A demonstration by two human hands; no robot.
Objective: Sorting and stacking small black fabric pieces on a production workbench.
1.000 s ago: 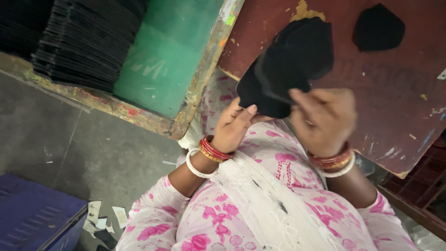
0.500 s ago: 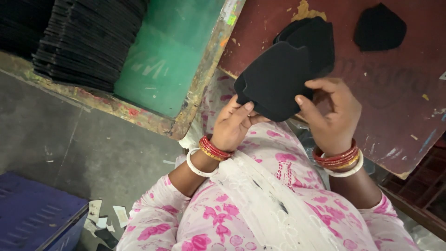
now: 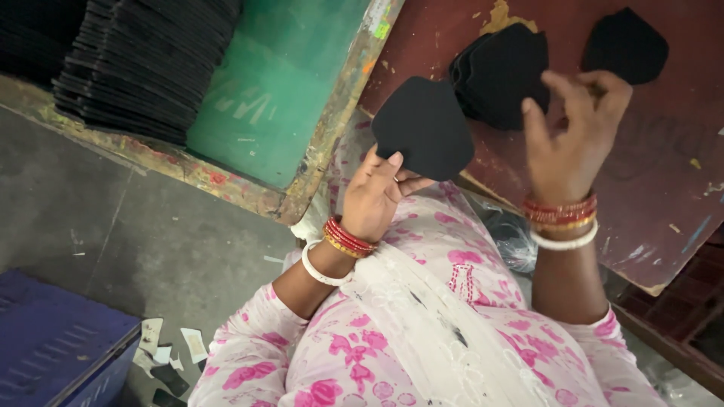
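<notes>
At far left a blue crate (image 3: 53, 347) is cut off by the frame, with dark stacked sheets (image 3: 143, 60) above it. The left hand (image 3: 373, 200) pinches a flat black cut piece (image 3: 422, 124) by its lower edge, its pointed end up and long axis roughly upright. A black pile (image 3: 501, 71) lies on the maroon board (image 3: 664, 166). The right hand (image 3: 573, 136) hovers loosely open, perhaps empty.

Left hand (image 3: 375, 197) pinching a black cut piece (image 3: 422, 126) at the maroon board (image 3: 664, 188) edge, right hand (image 3: 571, 137) fingers spread, empty, beside a black stack (image 3: 499, 71) on the board
</notes>
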